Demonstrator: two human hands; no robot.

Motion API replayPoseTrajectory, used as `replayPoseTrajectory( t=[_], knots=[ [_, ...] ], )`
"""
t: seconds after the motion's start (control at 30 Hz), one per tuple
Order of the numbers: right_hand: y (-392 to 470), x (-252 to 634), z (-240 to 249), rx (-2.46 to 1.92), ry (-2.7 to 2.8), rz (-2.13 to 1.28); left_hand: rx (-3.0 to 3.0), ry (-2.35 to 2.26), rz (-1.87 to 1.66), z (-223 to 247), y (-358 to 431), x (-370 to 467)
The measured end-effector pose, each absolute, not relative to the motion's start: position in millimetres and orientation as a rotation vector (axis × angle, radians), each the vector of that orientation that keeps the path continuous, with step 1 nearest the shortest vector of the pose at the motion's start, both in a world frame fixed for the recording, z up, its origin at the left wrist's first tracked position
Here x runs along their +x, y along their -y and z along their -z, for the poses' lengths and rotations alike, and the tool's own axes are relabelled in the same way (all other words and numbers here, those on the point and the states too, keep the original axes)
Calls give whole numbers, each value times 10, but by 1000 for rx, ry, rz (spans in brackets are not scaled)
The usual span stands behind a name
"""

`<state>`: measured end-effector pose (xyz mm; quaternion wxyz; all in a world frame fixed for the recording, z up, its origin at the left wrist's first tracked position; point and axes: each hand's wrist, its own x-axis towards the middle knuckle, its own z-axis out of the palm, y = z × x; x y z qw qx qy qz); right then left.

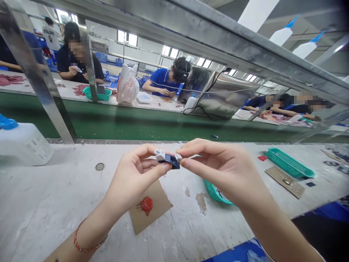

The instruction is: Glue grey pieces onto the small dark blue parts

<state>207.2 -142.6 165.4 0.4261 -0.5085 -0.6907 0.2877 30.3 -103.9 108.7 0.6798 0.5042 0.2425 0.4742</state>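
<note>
My left hand (136, 169) is closed, with thumb and fingers pinching a small dark-blue piece (171, 160) that has a white part (160, 155) at its left end. At the right end of the blue piece, the thumb and forefinger of my right hand (215, 160) pinch a small white bit (178, 157). Whether that bit is joined to the blue piece I cannot tell. Both hands are raised above the worktable. Below them lies a piece of brown cardboard (152, 218) bearing a red cap (147, 204) with a wet-looking smear around it.
A green basket (215, 193) stands partly behind my right forearm. Another green basket (289, 163) and a cardboard piece (289, 182) lie to the right. A white jug (24, 142) stands left, near a bottle cap (99, 166). Metal posts rise before a green belt (131, 125); co-workers sit beyond.
</note>
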Motion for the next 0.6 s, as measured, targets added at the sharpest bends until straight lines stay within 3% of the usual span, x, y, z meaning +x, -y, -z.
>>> replayPoseTrajectory(
  t=[0.4, 0.6],
  knots=[
    [1440, 2011, -1757, -1309, 1889, -640, 1170, -577, -1112, -1097, 1091, 281],
    [1361, 2112, -1676, -1212, 1712, -1175, 1192, -564, -1100, -1099, 1108, 286]
  ],
)
